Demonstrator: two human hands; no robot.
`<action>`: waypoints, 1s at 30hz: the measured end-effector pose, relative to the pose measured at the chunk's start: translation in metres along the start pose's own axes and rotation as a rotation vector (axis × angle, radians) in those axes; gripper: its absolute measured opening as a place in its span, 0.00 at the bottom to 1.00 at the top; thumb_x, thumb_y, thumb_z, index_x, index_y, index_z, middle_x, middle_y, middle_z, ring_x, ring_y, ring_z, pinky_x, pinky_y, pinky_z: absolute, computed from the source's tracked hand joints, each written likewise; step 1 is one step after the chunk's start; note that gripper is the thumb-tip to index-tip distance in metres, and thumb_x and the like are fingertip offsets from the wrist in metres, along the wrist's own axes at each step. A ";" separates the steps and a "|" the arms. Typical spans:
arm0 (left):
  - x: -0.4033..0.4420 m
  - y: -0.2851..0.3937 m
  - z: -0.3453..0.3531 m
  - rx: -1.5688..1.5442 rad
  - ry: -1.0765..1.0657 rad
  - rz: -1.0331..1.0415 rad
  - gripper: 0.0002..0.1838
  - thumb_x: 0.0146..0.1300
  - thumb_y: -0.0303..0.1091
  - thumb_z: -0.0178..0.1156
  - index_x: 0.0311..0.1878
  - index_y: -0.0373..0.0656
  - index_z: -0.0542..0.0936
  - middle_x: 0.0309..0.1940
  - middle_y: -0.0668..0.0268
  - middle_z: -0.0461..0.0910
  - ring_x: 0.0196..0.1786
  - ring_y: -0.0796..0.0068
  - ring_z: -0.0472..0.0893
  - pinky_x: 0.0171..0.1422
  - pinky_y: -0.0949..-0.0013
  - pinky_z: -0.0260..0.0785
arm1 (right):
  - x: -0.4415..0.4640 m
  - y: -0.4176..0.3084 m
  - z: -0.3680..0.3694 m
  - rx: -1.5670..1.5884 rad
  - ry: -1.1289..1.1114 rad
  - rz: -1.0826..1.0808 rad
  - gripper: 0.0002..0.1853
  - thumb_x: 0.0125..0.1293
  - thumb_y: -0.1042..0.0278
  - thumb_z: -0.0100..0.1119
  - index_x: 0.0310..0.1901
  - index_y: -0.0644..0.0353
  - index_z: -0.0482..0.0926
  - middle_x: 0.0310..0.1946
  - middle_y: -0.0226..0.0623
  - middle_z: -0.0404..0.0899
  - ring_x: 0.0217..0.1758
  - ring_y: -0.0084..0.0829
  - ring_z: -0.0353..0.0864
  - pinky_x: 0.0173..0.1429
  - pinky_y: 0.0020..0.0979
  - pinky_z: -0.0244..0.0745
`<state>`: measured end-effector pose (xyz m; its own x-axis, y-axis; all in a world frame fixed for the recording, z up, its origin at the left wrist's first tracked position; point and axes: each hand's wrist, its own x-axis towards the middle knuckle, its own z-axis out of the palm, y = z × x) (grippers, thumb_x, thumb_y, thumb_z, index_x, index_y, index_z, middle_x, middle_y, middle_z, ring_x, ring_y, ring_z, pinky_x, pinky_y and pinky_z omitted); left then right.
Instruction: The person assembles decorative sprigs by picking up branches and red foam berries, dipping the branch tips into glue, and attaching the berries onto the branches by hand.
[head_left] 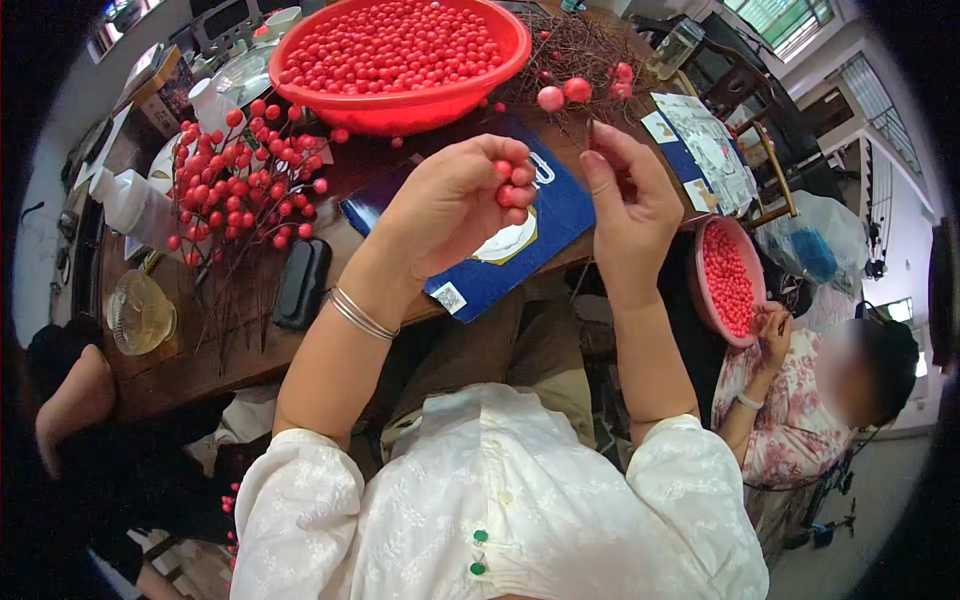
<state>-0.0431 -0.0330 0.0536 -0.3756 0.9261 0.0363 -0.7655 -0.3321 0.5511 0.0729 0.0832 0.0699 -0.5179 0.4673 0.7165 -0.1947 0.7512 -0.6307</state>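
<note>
Several red berries (510,184) sit in the curled fingers of my left hand (455,195), above a blue folder (560,205). To its right, my right hand (632,200) is raised with thumb and forefinger pinched on a thin dark stem (589,130). Near the top of that stem are a few larger red berries (577,90), in front of a pile of brown twigs (580,50). Bunches of finished berry branches (235,185) lie on the table to the left. A big red basin (400,115) full of red berries stands beyond my hands.
On the left are a black case (302,284), a glass bowl (142,312) and a white bottle (140,208). At the right, a person (800,400) reaches into a pink basin (728,280) of berries. Another person's arm (75,400) shows at the left edge.
</note>
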 end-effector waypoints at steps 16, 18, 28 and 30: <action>0.000 -0.017 -0.013 0.179 0.003 0.152 0.11 0.62 0.28 0.61 0.47 0.36 0.78 0.34 0.59 0.81 0.25 0.86 0.69 0.27 0.87 0.60 | -0.008 0.003 0.011 -0.333 0.035 -0.372 0.16 0.52 0.80 0.62 0.45 0.60 0.80 0.32 0.34 0.80 0.31 0.32 0.74 0.38 0.29 0.72; 0.000 -0.018 -0.012 0.159 0.013 0.177 0.11 0.60 0.27 0.63 0.46 0.36 0.80 0.33 0.61 0.81 0.25 0.87 0.69 0.26 0.87 0.59 | -0.008 0.002 0.012 -0.344 0.035 -0.379 0.16 0.52 0.80 0.62 0.45 0.60 0.80 0.32 0.34 0.80 0.31 0.32 0.74 0.38 0.30 0.72; -0.001 -0.021 -0.016 0.279 0.098 0.282 0.10 0.57 0.24 0.65 0.43 0.36 0.82 0.27 0.66 0.81 0.22 0.87 0.68 0.26 0.86 0.59 | -0.010 0.000 0.010 -0.378 -0.028 -0.384 0.15 0.52 0.80 0.61 0.44 0.60 0.80 0.31 0.35 0.79 0.30 0.33 0.74 0.37 0.30 0.71; -0.001 -0.022 -0.019 0.327 0.104 0.301 0.10 0.56 0.24 0.65 0.43 0.36 0.82 0.26 0.67 0.81 0.22 0.87 0.68 0.26 0.87 0.59 | -0.010 -0.002 0.011 -0.362 -0.054 -0.350 0.15 0.51 0.80 0.61 0.43 0.60 0.80 0.31 0.35 0.79 0.30 0.33 0.73 0.37 0.31 0.71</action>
<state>-0.0359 -0.0297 0.0261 -0.6195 0.7684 0.1607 -0.4152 -0.4944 0.7637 0.0695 0.0723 0.0607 -0.5176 0.1411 0.8439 -0.0679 0.9764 -0.2049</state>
